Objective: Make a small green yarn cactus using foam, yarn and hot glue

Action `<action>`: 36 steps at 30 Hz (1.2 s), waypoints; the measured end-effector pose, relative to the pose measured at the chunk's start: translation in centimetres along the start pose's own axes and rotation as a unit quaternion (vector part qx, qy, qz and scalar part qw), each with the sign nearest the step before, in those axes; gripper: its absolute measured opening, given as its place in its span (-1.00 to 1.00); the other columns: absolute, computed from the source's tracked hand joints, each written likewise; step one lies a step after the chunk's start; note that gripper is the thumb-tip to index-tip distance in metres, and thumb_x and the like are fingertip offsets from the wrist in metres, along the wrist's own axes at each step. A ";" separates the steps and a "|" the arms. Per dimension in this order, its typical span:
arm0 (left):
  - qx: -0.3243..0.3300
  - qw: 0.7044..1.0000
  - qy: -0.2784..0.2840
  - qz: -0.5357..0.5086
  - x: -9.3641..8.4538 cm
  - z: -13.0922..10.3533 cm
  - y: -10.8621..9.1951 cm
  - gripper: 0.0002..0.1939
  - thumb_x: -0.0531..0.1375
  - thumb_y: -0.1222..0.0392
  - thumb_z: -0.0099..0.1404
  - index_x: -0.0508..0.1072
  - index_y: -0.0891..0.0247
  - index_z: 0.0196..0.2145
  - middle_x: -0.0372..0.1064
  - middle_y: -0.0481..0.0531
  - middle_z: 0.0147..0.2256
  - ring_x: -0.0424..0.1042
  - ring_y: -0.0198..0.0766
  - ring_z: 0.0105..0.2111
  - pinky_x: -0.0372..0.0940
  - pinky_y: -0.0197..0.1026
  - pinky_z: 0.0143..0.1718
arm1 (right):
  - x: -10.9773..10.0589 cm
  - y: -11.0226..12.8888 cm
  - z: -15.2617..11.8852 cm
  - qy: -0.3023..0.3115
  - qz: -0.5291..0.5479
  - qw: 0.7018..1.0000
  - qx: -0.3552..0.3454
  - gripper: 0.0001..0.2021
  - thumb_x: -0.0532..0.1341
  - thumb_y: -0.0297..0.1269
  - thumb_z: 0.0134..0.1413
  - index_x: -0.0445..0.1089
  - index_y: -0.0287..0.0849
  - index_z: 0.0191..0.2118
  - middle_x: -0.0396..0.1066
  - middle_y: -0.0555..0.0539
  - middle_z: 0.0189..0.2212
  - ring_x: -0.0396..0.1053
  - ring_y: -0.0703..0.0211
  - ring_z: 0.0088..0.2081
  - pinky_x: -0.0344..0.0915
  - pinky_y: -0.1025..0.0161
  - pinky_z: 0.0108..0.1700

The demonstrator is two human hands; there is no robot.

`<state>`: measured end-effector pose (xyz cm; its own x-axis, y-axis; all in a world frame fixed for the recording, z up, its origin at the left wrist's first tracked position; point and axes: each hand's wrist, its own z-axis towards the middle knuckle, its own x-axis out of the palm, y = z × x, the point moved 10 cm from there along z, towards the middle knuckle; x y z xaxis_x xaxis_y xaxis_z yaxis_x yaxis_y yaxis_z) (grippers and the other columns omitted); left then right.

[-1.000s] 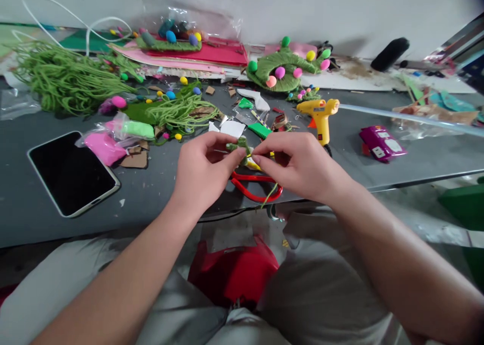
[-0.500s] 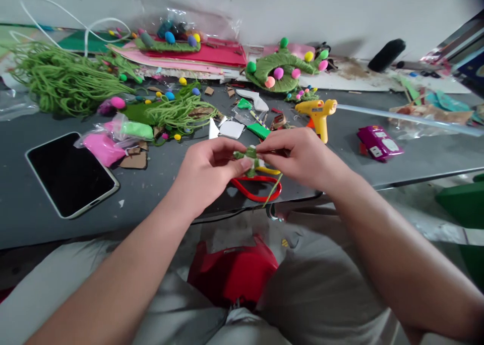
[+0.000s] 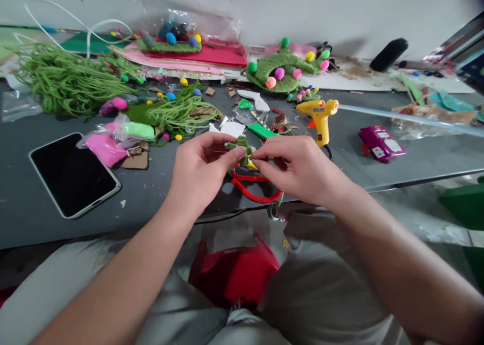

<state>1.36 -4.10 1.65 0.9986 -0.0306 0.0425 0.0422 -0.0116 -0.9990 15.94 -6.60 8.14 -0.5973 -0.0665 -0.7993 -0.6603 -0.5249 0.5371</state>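
Observation:
Between thumb and fingers, my left hand (image 3: 202, 168) grips a small green yarn-wrapped piece (image 3: 242, 146) near the table's front edge. Close against its right side, my right hand (image 3: 293, 166) is closed in a pinch at the green yarn, whose loose end hangs below that hand. Red-handled scissors (image 3: 251, 196) lie under both hands, partly covered by them. A yellow glue gun (image 3: 319, 117) rests beyond my right hand. White scraps (image 3: 232, 128) and a green comb-like piece (image 3: 260, 131) lie just behind the fingers.
A phone (image 3: 73, 176) and bagged pink clay (image 3: 106, 150) lie left. Green yarn (image 3: 71, 80) is heaped at back left. A green wrapped form with pompoms (image 3: 276, 70) stands behind. A purple packet (image 3: 381, 143) lies right.
My left hand and the green piece have shifted slightly left and the piece has turned. My right hand has moved from its top edge to a lower pinch at its right side.

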 end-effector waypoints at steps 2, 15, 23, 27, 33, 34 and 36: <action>-0.027 0.998 0.003 -0.060 0.1 0.1 0.8 -0.71 0.51 0.15 0.06 0.59 0.21 -0.26 0.56 -0.01 -0.36 0.54 -0.23 -0.36 0.46 -0.16 -0.23 | 0.0 -0.2 0.1 0.000 0.016 1.000 0.001 -0.82 0.22 -0.47 0.18 0.60 -0.20 -0.31 0.51 -0.04 -0.42 0.36 0.25 -0.39 0.21 0.28 -0.30; 0.007 0.991 0.072 0.110 1.2 -0.2 -0.1 -0.80 0.47 0.21 0.08 0.60 0.20 -0.32 0.57 0.02 -0.39 0.53 -0.19 -0.41 0.43 -0.18 -0.32 | -0.5 -1.8 0.5 0.009 -0.017 1.000 0.003 -0.80 0.24 -0.46 0.15 0.65 -0.19 -0.25 0.62 -0.07 -0.33 0.46 0.18 -0.32 0.26 0.24 -0.23; 0.127 0.959 0.022 0.252 0.9 -1.1 -2.6 -0.88 0.38 0.21 0.22 0.62 0.16 -0.24 0.59 0.01 -0.35 0.53 -0.20 -0.38 0.37 -0.19 -0.28 | 0.3 -0.9 0.3 0.007 -0.030 0.999 0.028 -0.89 0.24 -0.44 0.06 0.55 -0.23 -0.37 0.49 -0.02 -0.45 0.34 0.24 -0.41 0.16 0.27 -0.33; 0.089 0.980 -0.008 0.180 0.1 -0.7 -2.2 -0.84 0.42 0.16 0.19 0.61 0.19 -0.25 0.56 -0.02 -0.38 0.51 -0.23 -0.40 0.38 -0.22 -0.33 | 0.5 -0.5 0.0 -0.009 -0.008 1.000 0.014 -0.88 0.24 -0.46 0.10 0.54 -0.24 -0.39 0.46 -0.01 -0.47 0.31 0.28 -0.43 0.15 0.30 -0.35; 0.003 0.998 -0.010 -0.054 -0.3 0.0 0.3 -0.75 0.49 0.18 0.10 0.60 0.20 -0.26 0.56 -0.04 -0.37 0.52 -0.27 -0.36 0.44 -0.22 -0.28 | 0.5 -0.7 0.2 -0.014 0.041 0.999 0.010 -0.85 0.25 -0.47 0.19 0.59 -0.22 -0.33 0.49 -0.01 -0.45 0.32 0.30 -0.43 0.18 0.30 -0.33; -0.013 0.997 -0.004 -0.077 -0.2 0.1 0.6 -0.75 0.50 0.19 0.08 0.60 0.21 -0.27 0.55 -0.05 -0.38 0.51 -0.29 -0.38 0.44 -0.24 -0.28 | 0.5 -0.8 0.2 -0.008 0.047 0.999 0.010 -0.85 0.26 -0.47 0.19 0.60 -0.21 -0.34 0.49 -0.01 -0.44 0.33 0.29 -0.42 0.18 0.30 -0.33; -0.033 0.995 0.014 -0.091 0.2 0.1 0.9 -0.75 0.51 0.22 0.06 0.60 0.21 -0.30 0.54 -0.07 -0.40 0.51 -0.32 -0.39 0.43 -0.27 -0.29 | 0.4 -1.3 0.4 0.001 0.057 0.998 0.013 -0.84 0.26 -0.47 0.19 0.61 -0.21 -0.34 0.51 -0.02 -0.43 0.36 0.28 -0.40 0.20 0.29 -0.33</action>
<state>1.62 -4.05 0.81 0.9732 -0.0491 0.2247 0.2201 -0.0846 -0.9718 16.37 -5.63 7.20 -0.6687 -0.1269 -0.7326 -0.5992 -0.4914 0.6321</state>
